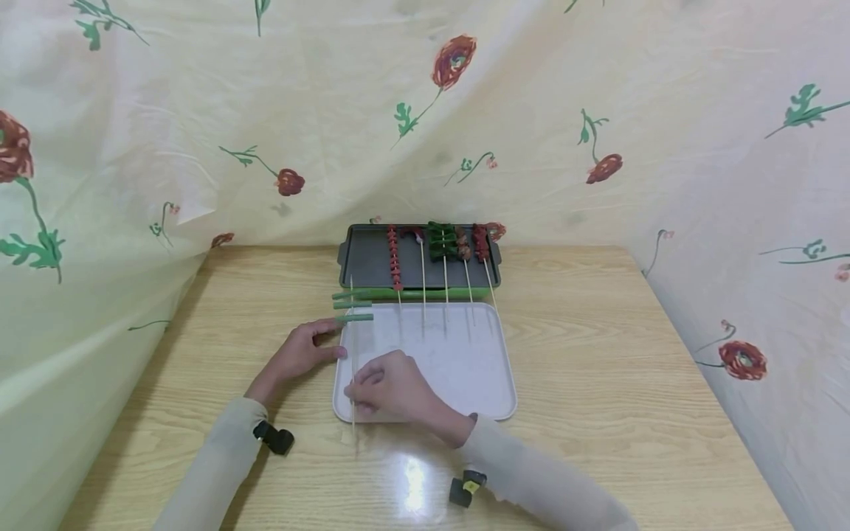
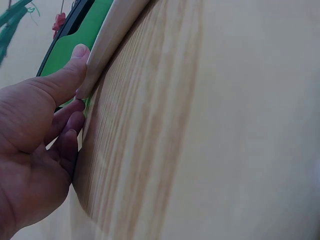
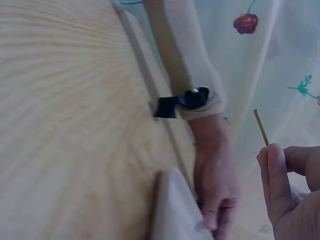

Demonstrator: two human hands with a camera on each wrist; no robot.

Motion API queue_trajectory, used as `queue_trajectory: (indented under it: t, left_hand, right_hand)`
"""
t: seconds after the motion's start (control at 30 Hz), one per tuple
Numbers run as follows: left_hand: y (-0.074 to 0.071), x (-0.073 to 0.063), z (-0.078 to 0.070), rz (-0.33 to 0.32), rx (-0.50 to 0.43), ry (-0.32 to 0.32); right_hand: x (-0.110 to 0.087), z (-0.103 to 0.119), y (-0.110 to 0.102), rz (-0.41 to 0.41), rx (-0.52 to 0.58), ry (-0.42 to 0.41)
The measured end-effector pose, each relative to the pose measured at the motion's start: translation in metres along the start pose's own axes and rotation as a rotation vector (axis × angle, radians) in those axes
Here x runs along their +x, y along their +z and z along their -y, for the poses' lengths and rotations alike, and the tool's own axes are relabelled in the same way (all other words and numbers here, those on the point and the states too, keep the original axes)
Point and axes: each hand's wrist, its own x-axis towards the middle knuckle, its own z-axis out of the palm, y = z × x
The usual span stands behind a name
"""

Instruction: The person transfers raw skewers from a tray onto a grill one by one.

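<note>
A thin wooden skewer (image 1: 354, 369) with three slim green pieces (image 1: 354, 318), like cut green beans, crosses its upper part, over the left side of a white tray (image 1: 458, 369). My right hand (image 1: 397, 383) pinches its lower part between thumb and fingertips. In the right wrist view, the skewer's end (image 3: 261, 127) sticks out past the fingertips. At the tray's left edge rests my left hand (image 1: 308, 352), thumb and fingers spread apart, touching the rim close to the green pieces. In the left wrist view, its thumb lies against the pale rim (image 2: 102, 52).
Behind the tray stands a dark grill plate (image 1: 368, 258) on a green base (image 1: 425, 293). Several loaded skewers lie across it: red pieces (image 1: 394, 258), folded green leaves (image 1: 443, 243), brownish chunks (image 1: 463, 247). A flowered cloth (image 1: 372, 110) hangs behind the wooden table (image 1: 598, 369).
</note>
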Motion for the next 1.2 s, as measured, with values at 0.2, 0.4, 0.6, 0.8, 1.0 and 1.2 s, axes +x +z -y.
queue_trajectory:
  t: [0.2, 0.4, 0.6, 0.8, 1.0, 1.2]
  left_hand:
    - [0.000, 0.002, 0.000, 0.007, 0.002, 0.005]
    - [0.000, 0.002, 0.002, 0.003, -0.005, 0.018]
    - [0.000, 0.001, 0.001, 0.004, 0.007, 0.001]
    - [0.000, 0.001, 0.000, 0.013, 0.004, -0.009]
    - [0.000, 0.002, 0.000, 0.014, -0.006, -0.021]
    - [0.001, 0.002, 0.001, 0.027, -0.008, -0.020]
  right_hand:
    - [0.010, 0.017, -0.015, -0.013, 0.021, -0.001]
    - [0.023, 0.031, -0.033, -0.039, 0.004, -0.021]
    - [0.033, 0.038, -0.046, -0.068, 0.006, -0.055]
    - [0.048, 0.040, -0.053, -0.106, -0.003, -0.061]
    - [0.066, 0.040, -0.058, -0.135, -0.011, -0.056]
    - [0.084, 0.038, -0.060, -0.150, -0.013, -0.014]
